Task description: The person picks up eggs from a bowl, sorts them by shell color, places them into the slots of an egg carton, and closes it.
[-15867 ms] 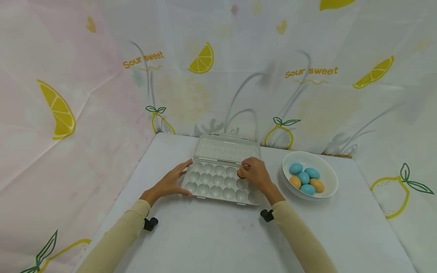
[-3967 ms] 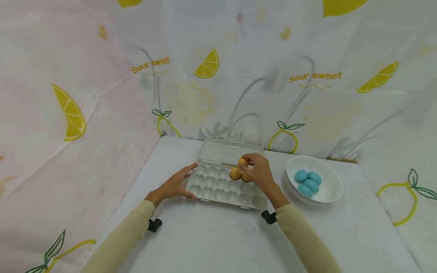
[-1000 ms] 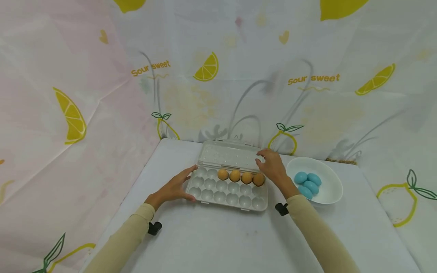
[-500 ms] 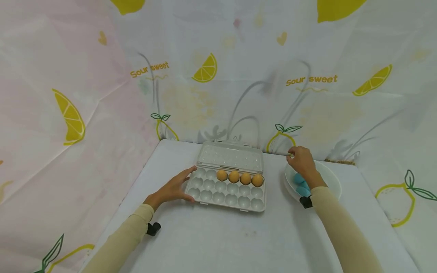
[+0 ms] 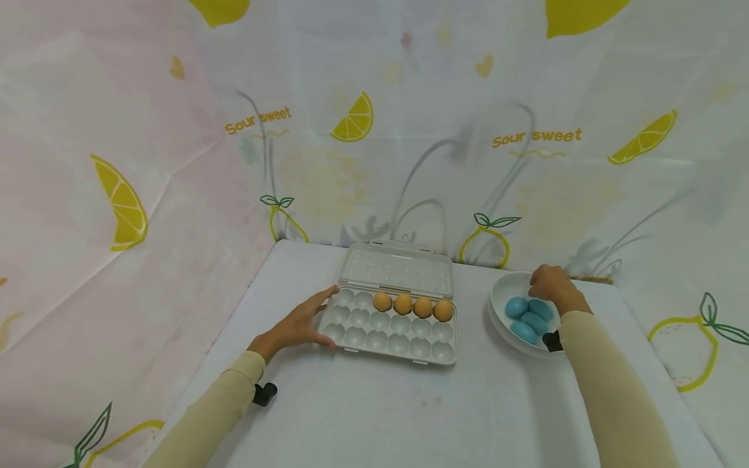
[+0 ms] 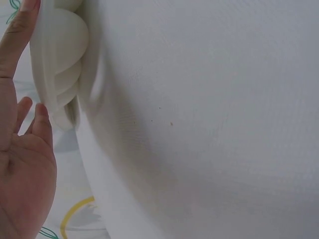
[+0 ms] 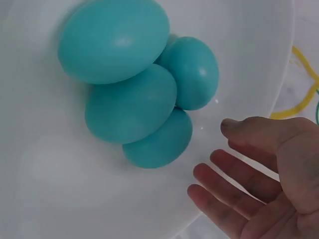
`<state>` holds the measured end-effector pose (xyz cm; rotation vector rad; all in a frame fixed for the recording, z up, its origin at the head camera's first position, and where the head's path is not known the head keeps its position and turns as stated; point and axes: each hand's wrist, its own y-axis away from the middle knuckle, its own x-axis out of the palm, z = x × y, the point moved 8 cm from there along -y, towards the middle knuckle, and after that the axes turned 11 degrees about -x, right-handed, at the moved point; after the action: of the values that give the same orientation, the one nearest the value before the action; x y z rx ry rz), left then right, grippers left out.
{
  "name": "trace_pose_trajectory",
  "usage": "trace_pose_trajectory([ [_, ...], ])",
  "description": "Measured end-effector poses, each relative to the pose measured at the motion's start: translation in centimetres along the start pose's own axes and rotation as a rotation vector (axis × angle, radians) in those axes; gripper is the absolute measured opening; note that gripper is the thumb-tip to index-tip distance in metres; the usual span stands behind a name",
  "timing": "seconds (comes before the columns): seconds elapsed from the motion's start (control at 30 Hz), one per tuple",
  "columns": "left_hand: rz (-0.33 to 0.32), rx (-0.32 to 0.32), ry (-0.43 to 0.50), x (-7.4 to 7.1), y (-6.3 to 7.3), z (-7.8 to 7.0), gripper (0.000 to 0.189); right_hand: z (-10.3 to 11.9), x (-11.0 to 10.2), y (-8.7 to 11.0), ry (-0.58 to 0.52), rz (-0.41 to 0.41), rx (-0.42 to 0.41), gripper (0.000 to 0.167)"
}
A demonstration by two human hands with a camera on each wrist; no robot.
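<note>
Apparently fetching: the right hand [image 5: 552, 287], fingers parted, is at the white bowl [image 5: 504, 290]'s 1 o'clock, near 4 blue eggs [image 5: 534, 322]; the next move calls for pinching 1. The left hand [image 5: 292, 326], spread, touches the egg tray [image 5: 389, 353] at 9 o'clock; 4 orange eggs [image 5: 402, 303] sit at 12 to 2.

Smooth plastic tray [image 5: 389, 329] at left hand [image 5: 294, 325], softly glossy eggs [image 7: 130, 102], smooth bowl [image 7: 75, 181] by right hand [image 5: 552, 286], matt cloth [image 5: 409, 419] below both
</note>
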<state>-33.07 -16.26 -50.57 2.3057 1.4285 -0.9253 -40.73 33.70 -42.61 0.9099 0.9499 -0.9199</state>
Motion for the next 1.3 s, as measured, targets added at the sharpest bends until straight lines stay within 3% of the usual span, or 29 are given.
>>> trace_pose_trajectory([
  [0.17, -0.020, 0.013, -0.008, 0.0, 0.1, -0.4, 0.123, -1.1, 1.0, 0.7, -0.052, 0.052, 0.040, 0.040],
  [0.43, -0.020, 0.042, 0.023, -0.3, 0.6, -2.7, 0.119, -2.5, 2.6, 1.1, -0.117, 0.076, 0.089, 0.039],
  [0.77, -0.006, -0.006, -0.002, 0.0, 0.0, -0.3, 0.124, -3.0, 2.9, 1.0, -0.147, 0.052, 0.095, 0.039],
  [1.3, -0.005, 0.001, -0.016, 0.1, 0.0, 0.0, 0.125, -1.3, 1.3, 0.9, -0.054, -0.046, 0.014, 0.049],
])
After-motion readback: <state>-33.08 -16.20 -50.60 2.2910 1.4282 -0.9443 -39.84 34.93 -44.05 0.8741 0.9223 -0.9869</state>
